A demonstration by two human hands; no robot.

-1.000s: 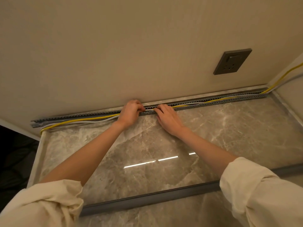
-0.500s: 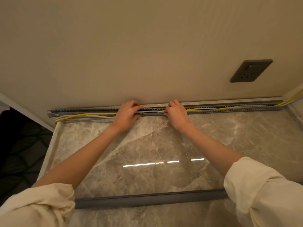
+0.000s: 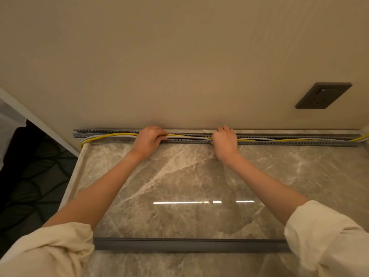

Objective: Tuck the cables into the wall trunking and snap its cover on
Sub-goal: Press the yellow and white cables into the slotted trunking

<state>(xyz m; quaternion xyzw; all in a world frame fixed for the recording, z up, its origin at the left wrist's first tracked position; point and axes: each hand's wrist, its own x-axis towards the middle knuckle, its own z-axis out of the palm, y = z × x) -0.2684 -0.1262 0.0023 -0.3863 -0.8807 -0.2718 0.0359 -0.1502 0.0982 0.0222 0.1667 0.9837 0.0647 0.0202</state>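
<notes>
Cables (image 3: 189,136) lay half inside trunking (image 3: 299,143) at wall base; left hand (image 3: 148,139) and right hand (image 3: 225,141) had fingers curled, pressing them in. Risk: yellow loop at left end springs out bc slack, blocking cover (image 3: 189,244), which lay on countertop (image 3: 179,176).

Single head cam on me, looking forward and down over my outstretched arms at the desk (image 3: 179,176) where it meets the wall (image 3: 179,56).
</notes>
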